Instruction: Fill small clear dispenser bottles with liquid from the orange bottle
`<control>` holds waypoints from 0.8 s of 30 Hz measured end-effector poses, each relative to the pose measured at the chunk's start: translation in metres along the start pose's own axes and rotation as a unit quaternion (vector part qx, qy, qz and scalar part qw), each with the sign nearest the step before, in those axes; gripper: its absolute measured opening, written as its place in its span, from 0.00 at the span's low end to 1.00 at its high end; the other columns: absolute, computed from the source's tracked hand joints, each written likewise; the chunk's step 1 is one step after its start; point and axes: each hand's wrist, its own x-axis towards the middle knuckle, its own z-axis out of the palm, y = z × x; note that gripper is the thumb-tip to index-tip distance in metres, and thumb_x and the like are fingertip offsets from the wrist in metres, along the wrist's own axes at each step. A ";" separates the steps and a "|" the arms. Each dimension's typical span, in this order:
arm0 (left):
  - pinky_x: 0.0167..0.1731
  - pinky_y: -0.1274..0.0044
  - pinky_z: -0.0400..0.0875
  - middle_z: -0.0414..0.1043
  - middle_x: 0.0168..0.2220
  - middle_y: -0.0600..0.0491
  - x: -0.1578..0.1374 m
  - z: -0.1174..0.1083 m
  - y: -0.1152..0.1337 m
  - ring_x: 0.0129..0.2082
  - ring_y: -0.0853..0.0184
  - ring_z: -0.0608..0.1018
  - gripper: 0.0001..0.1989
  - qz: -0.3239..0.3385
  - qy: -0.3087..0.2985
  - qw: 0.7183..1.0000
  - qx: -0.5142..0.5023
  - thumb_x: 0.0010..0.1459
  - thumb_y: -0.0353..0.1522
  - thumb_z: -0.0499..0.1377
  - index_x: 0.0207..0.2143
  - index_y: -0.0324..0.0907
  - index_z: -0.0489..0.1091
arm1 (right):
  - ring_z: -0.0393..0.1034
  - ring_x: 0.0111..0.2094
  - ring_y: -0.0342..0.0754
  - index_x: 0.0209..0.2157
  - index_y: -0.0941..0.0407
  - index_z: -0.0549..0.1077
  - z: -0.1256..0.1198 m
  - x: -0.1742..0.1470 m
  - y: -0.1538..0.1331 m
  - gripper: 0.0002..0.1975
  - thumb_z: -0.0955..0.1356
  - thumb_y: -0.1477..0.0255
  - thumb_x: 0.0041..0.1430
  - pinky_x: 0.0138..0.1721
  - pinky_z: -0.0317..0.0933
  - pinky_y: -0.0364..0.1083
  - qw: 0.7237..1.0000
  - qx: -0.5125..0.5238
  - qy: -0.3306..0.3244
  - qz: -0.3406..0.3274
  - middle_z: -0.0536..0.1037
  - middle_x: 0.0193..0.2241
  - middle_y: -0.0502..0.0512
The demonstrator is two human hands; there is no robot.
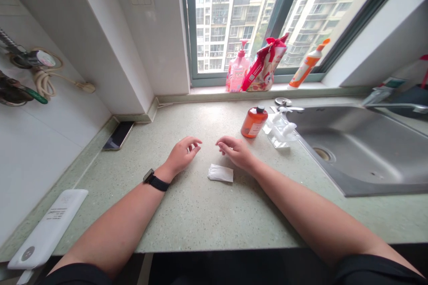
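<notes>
My left hand (182,153) and my right hand (236,151) face each other across a gap, fingers loosely curled and half open, holding nothing. The folded white tissue (220,173) lies nearer me than my right hand, just beside its wrist, while the orange bottle (253,124) stands upright just beyond that hand. Clear plastic containers (280,134) sit right of the bottle, and a phone (119,135) lies well left of my left hand.

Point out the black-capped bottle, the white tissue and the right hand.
Black-capped bottle (253,123), head view: its body.
White tissue (220,173), head view: its middle.
Right hand (236,150), head view: its back.
</notes>
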 end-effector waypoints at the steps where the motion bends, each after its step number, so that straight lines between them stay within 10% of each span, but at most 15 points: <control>1: 0.35 0.74 0.73 0.80 0.40 0.51 0.000 0.001 -0.001 0.32 0.67 0.77 0.10 -0.002 0.009 1.000 -0.007 0.66 0.36 0.60 0.46 0.45 0.79 | 0.76 0.32 0.48 0.51 0.51 0.75 -0.003 0.002 -0.005 0.14 0.67 0.60 0.70 0.39 0.72 0.49 0.998 -0.013 0.050 -0.031 0.81 0.34 0.52; 6: 0.36 0.73 0.75 0.81 0.42 0.50 0.000 0.001 -0.002 0.34 0.66 0.78 0.11 -0.006 0.009 1.000 -0.009 0.65 0.36 0.60 0.48 0.45 0.78 | 0.77 0.45 0.51 0.59 0.49 0.70 -0.057 0.035 -0.053 0.19 0.66 0.71 0.68 0.48 0.75 0.54 0.948 -0.125 0.252 -0.146 0.79 0.48 0.58; 12: 0.36 0.74 0.76 0.81 0.42 0.50 0.000 -0.001 -0.002 0.33 0.66 0.78 0.13 -0.005 0.005 1.000 -0.003 0.63 0.33 0.58 0.48 0.44 0.78 | 0.77 0.45 0.56 0.50 0.55 0.78 -0.145 0.066 -0.082 0.16 0.64 0.63 0.70 0.49 0.73 0.57 0.921 -0.254 0.294 0.026 0.81 0.42 0.60; 24: 0.35 0.74 0.75 0.80 0.42 0.50 0.000 -0.001 -0.004 0.34 0.66 0.79 0.13 -0.022 0.001 1.000 0.001 0.64 0.34 0.59 0.48 0.44 0.78 | 0.77 0.43 0.57 0.48 0.53 0.85 -0.152 0.069 -0.040 0.17 0.76 0.64 0.59 0.49 0.70 0.55 0.895 -0.386 0.149 0.167 0.82 0.45 0.62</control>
